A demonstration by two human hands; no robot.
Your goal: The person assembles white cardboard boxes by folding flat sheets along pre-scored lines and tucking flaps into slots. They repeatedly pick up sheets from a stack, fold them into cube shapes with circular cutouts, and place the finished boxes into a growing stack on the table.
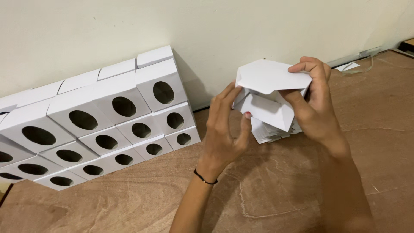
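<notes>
1. Hands first, nearest to me: my left hand (224, 129), a black band on its wrist, has its fingers spread against the near side of a half-folded white carton (269, 92); my right hand (312, 101) pinches the carton's top flap between thumb and forefinger.
2. One carton is in work, held above the brown board (276, 190), its flaps not yet closed.
3. Just behind it lies one stack of flat blanks (276, 131); I cannot count the sheets, so I judge plenty left.
4. Farther left, finished boxes (99, 129) with oval holes stand piled against the wall (207, 30): I count about seventeen hole faces, some cut off.
</notes>
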